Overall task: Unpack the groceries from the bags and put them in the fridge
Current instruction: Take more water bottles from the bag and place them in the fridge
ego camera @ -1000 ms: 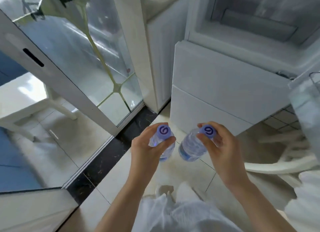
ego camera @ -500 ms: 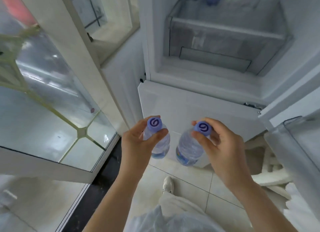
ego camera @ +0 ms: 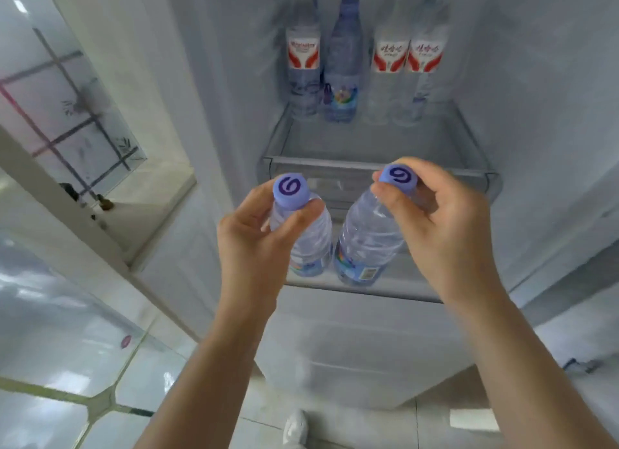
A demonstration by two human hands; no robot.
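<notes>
I hold two small clear water bottles with lilac caps in front of the open fridge (ego camera: 536, 113). My left hand (ego camera: 254, 247) grips the neck of the left water bottle (ego camera: 310, 244), just under its cap. My right hand (ego camera: 442, 227) pinches the right water bottle (ego camera: 368, 244) at its cap and neck. Both bottles hang upright, side by side, level with the front edge of the glass shelf (ego camera: 371, 162). Their lower ends carry blue labels.
Several taller bottles (ego camera: 388, 56) stand in a row at the back of the glass shelf, some with red-and-white labels, one blue (ego camera: 343, 63). A closed white drawer front (ego camera: 351, 344) lies below. A glass-panelled door (ego camera: 67, 113) stands to the left. A shoe (ego camera: 294, 428) shows on the tiled floor.
The view has tilted up from the floor into the fridge. Both hands have risen with their bottles from the drawer front's height to the shelf's front edge.
</notes>
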